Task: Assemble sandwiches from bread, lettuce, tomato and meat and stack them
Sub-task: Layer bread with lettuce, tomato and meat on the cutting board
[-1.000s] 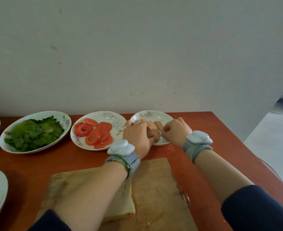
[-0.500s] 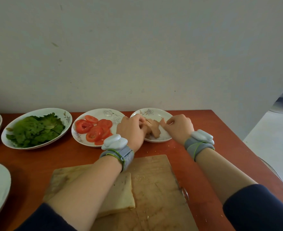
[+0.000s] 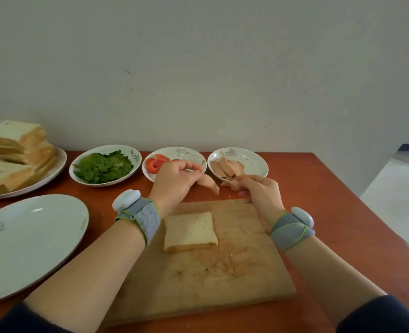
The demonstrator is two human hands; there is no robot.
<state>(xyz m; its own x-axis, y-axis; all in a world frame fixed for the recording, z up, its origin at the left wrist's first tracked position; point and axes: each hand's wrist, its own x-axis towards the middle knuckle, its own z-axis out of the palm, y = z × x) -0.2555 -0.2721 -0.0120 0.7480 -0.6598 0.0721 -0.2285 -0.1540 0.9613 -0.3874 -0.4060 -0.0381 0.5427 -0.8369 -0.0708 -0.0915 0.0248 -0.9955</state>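
Observation:
One slice of bread [image 3: 190,230] lies flat on the wooden cutting board [image 3: 213,272]. My left hand [image 3: 174,181] hovers above the board's far edge and pinches a slice of meat [image 3: 209,182]. My right hand [image 3: 258,191] holds a smaller meat piece [image 3: 229,183] just in front of the meat plate [image 3: 252,162], where several slices remain. A plate of tomato slices [image 3: 154,164] is partly hidden behind my left hand. The lettuce bowl [image 3: 103,167] stands to its left.
A plate with stacked bread slices [image 3: 15,150] sits at the far left. A large white plate [image 3: 27,243] lies left of the board. The wall runs close behind the dishes. The table's right edge drops to the floor [image 3: 395,188].
Both hands have pulled back from the meat plate toward the board, each carrying a meat slice. The camera has tilted, bringing the bread stack and the whole board into view.

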